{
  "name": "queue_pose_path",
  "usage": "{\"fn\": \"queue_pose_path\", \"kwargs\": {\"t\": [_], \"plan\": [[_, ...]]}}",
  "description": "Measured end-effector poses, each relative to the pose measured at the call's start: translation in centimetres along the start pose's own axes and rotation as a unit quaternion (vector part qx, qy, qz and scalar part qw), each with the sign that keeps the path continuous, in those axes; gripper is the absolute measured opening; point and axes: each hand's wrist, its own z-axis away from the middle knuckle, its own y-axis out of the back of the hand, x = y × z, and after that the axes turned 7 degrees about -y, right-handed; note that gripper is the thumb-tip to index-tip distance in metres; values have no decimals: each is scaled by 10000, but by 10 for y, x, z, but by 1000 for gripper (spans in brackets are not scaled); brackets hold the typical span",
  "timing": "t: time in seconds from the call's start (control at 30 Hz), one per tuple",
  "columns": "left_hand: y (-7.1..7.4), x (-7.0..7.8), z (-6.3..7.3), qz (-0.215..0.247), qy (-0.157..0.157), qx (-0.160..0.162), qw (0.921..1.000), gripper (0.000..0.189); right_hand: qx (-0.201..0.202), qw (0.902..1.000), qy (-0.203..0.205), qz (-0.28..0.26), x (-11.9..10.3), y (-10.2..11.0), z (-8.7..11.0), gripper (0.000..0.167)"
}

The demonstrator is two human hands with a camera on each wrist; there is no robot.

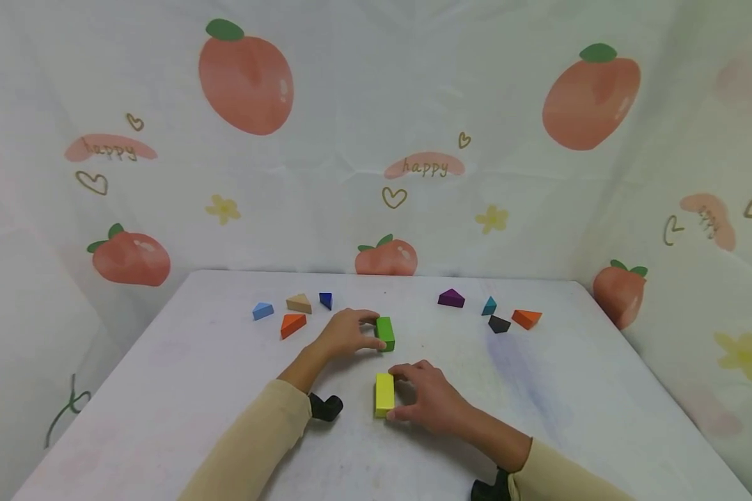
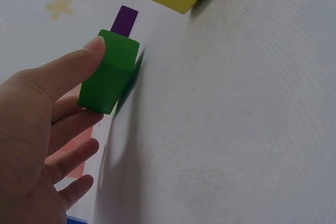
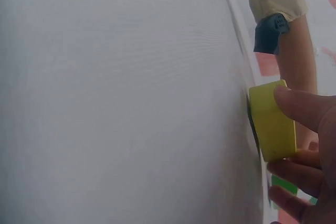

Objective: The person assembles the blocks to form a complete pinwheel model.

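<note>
My left hand pinches a green rectangular block between thumb and fingers, over the middle of the white table. In the left wrist view the thumb lies on one end of the green block, and the other fingers spread loosely below. Nearer to me, my right hand holds a yellow rectangular block by its two ends. The right wrist view shows the thumb on the upper end of the yellow block and a fingertip at its lower end. The yellow block is in front of the green one.
Back left on the table lie a light blue block, a tan block, a dark blue block and an orange-red block. Back right are purple, teal, black and orange blocks.
</note>
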Motion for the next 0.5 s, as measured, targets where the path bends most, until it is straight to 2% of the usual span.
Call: {"fn": "queue_pose_path", "kwargs": {"t": [0.27, 0.5], "plan": [[7, 4, 4, 143, 62, -20, 9999, 64, 196, 9997, -152, 30, -1, 10, -3, 68], [11, 5, 8, 274, 68, -101, 9996, 62, 353, 9993, -83, 115, 1, 16, -8, 68]]}}
